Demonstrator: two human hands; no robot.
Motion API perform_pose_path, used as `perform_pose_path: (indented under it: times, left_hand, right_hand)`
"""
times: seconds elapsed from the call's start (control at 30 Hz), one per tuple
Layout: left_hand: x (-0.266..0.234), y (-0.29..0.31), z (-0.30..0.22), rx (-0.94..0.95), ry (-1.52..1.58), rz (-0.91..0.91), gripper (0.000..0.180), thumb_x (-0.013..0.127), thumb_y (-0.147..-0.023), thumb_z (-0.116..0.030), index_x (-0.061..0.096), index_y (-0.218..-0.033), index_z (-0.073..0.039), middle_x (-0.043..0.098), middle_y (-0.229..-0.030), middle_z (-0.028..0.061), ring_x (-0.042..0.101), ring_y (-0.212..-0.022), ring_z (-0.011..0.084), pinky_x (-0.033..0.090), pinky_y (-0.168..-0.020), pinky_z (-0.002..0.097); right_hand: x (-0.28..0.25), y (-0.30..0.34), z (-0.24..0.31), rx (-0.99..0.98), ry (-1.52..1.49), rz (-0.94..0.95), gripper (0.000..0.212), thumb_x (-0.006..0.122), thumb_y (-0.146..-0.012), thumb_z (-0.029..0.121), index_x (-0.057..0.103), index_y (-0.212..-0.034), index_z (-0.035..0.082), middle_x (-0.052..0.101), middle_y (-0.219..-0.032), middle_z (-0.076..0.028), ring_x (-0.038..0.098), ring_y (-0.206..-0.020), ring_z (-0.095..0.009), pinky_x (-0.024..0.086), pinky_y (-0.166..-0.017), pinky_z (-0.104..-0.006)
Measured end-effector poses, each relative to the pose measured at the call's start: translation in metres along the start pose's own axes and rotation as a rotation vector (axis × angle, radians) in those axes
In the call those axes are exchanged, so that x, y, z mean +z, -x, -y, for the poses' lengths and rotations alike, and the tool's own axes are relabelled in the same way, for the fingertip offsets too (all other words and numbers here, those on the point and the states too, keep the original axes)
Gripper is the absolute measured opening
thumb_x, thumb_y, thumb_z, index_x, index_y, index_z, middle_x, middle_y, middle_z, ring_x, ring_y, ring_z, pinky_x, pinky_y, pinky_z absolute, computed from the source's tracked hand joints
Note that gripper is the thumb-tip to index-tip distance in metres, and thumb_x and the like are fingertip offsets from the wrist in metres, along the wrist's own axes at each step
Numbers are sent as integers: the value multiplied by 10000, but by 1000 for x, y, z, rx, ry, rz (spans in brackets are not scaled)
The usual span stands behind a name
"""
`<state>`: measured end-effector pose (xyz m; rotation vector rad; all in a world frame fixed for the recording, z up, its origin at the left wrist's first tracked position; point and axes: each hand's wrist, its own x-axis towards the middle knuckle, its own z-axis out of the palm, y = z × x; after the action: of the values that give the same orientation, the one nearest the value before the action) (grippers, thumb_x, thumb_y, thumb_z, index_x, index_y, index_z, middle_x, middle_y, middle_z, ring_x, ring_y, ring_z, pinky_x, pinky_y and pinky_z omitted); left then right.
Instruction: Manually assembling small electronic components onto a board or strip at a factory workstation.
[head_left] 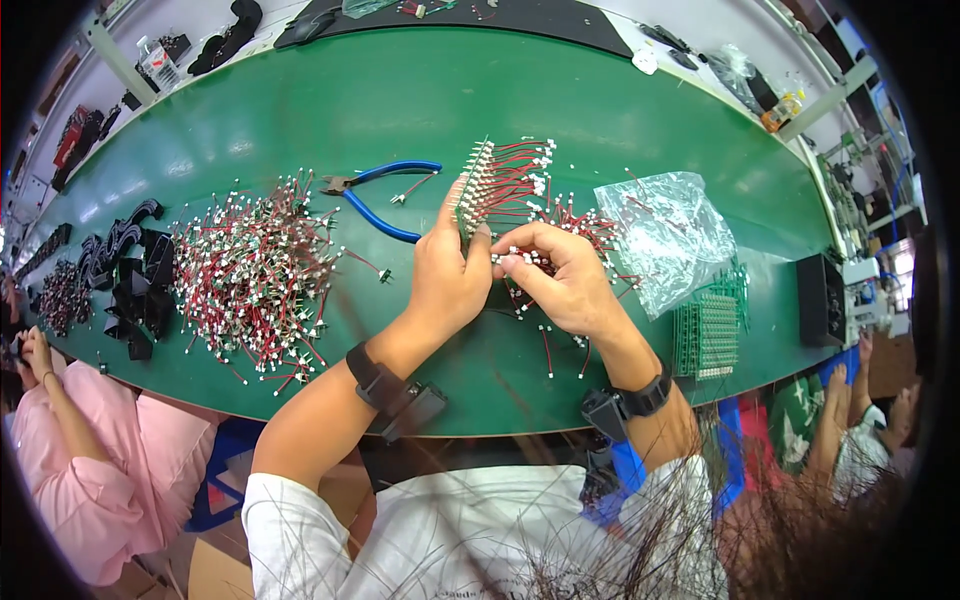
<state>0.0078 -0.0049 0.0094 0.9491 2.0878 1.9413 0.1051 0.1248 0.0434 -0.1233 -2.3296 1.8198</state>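
Observation:
My left hand grips a narrow green circuit board strip, held upright with its long edge toward the far side. White connectors and short red wires stick out in rows from its right side. My right hand is closed in a pinch close to the left thumb, at the strip's near end, on a small connector wire with a white plug. Under and behind the right hand lies a small heap of loose connector wires, partly hidden by the fingers.
Left of my hands are a large pile of wired connectors and blue-handled cutters. A clear plastic bag, stacked green boards and a black bin stand to the right. A person in pink sits at left; others at right.

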Motion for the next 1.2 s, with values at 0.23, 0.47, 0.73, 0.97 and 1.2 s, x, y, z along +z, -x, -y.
perform_pose_path:
  times: [0.23, 0.47, 0.73, 0.97, 1.2]
  left_hand:
    - [0, 1, -1, 53, -86, 23, 543, 506, -896, 4, 350, -1414, 40, 649, -1111, 234, 666, -949, 366, 506, -819, 405]
    - [0, 1, 0, 93, -86, 43, 542, 508, -894, 9, 355, -1413, 38, 640, -1128, 247, 657, -991, 381, 500, -857, 410]
    - [0, 4, 1, 122, -112, 111, 585, 513, -863, 44, 345, -1422, 35, 619, -1163, 274, 639, -1047, 400, 500, -885, 408]
    - [5, 8, 4, 134, -70, 165, 646, 517, -827, 54, 322, -1442, 30, 624, -1157, 264, 641, -1048, 394, 505, -888, 407]
    - [5, 9, -6, 135, -66, 197, 650, 533, -838, 51, 316, -1450, 26, 630, -1169, 228, 660, -1028, 342, 516, -879, 373]
  right_hand:
    - [3, 1, -2, 3, 184, -61, 110, 631, -883, 56, 631, -964, -18, 668, -794, -25, 561, -665, -37, 459, -584, -203]
    - [9, 1, -6, -6, 148, -165, 104, 638, -880, 75, 630, -935, -13, 628, -724, 5, 527, -626, -26, 432, -551, -203]
    - [13, -1, -7, -109, 118, -197, 83, 612, -878, 59, 631, -898, -19, 523, -661, 46, 452, -578, -31, 378, -518, -218]
    - [12, 0, -4, -177, 211, -259, 90, 627, -837, 51, 640, -879, -27, 539, -638, -6, 463, -536, -46, 385, -488, -243]
    - [15, 1, -5, -293, 303, -337, 107, 649, -793, 54, 640, -859, -30, 583, -658, -92, 518, -501, -135, 427, -490, -282]
